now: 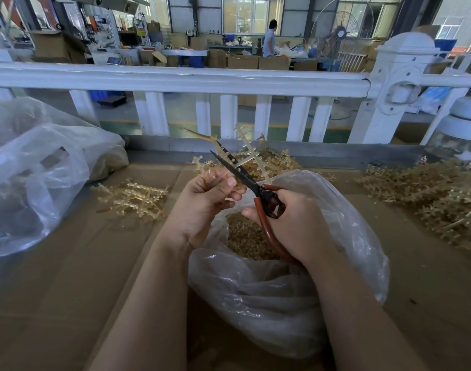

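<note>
Cardboard (68, 263) covers the whole bench, a cheap, forgiving surface for cutting work. At its left a large clear bag (41, 170) lies slumped, out of the way. In the middle, right under the hands, an open bag (282, 290) sits with its mouth spread wide. I judge it is placed so that the snipped pieces (245, 236) drop straight in. Amber plastic sprues are piled to either side, a left heap (132, 199) and a bigger right heap (429, 199), both within reach.

Above the open bag, the right hand (290, 223) is wrapped round the red-brown handles of the scissors (245, 175) — blades slightly parted and pointing away. The left hand (205, 199) pinches one sprue (253, 153) between thumb and fingers. It holds the sprue up by the blades so the branches meet the cut over the bag's mouth.
</note>
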The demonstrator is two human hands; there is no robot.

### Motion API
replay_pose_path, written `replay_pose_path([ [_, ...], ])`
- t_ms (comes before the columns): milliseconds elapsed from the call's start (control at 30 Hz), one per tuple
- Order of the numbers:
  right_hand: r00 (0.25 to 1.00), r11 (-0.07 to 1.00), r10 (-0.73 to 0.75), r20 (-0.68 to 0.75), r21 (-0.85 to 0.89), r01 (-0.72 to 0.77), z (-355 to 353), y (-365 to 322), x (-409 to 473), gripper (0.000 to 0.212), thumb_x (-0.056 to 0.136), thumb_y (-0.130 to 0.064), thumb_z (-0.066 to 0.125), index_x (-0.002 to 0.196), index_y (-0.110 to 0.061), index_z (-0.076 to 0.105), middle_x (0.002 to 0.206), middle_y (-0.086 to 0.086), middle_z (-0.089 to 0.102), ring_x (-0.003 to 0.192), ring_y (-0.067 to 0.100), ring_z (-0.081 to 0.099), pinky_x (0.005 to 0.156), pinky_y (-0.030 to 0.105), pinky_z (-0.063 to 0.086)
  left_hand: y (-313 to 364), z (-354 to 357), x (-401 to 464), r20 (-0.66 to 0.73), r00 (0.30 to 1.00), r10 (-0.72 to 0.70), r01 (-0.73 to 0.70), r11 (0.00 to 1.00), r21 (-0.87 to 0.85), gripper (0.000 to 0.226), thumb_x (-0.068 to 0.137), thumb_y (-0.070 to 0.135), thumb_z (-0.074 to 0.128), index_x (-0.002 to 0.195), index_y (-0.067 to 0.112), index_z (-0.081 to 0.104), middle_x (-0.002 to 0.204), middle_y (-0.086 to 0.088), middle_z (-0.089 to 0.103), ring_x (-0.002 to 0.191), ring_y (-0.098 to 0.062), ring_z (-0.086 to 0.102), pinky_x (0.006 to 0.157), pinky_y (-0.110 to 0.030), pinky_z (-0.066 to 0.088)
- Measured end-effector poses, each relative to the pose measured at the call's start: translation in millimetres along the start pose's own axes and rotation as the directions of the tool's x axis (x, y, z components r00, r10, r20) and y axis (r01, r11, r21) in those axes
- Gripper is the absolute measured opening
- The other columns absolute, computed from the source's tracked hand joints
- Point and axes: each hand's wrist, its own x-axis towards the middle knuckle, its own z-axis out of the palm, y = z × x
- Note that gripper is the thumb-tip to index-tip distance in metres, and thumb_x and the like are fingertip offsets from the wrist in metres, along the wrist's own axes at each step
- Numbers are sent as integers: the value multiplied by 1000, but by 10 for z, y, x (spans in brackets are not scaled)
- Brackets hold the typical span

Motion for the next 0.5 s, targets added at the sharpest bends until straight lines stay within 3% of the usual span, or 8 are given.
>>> replay_pose_path([
  [167,999,1000,3,35,-24,-2,2,48,-2,69,65,-92,47,102,-37,68,81,-24,64,78,-6,59,66,13,44,22,-52,17,-105,994,-29,18,994,-107,7,82,17,64,76,18,69,74,-1,67,68,-11,58,62,-19,47],
  [267,998,999,2,59,-37,0,3,57,-11,71,67,-89,49,109,-35,71,84,-22,68,79,-4,60,68,14,46,22,-62,20,-196,978,-69,43,990,-135,7,79,19,67,82,13,66,74,-3,69,67,-11,60,59,-19,48],
  [333,997,999,13,71,-35,-10,-1,60,-13,65,69,-86,52,105,-36,71,81,-23,66,77,-5,59,66,12,42,6,-44,29,-261,962,-83,52,991,-125,5,82,17,67,77,14,68,71,-2,70,64,-10,62,59,-19,48],
  [400,996,999,29,89,-41,-26,-7,68,-10,49,72,-81,58,95,-39,68,75,-22,65,74,-6,59,63,12,42,9,-36,32,-324,943,-76,29,989,-147,18,87,13,66,71,18,72,69,-1,70,62,-9,63,57,-19,48],
  [500,994,998,33,100,-57,-28,-9,67,-13,33,77,-74,64,82,-41,61,71,-18,67,70,-2,61,60,14,47,47,-54,35,-371,926,-76,-1,980,-201,13,90,14,65,79,13,71,70,-1,70,62,-7,63,55,-17,48],
])
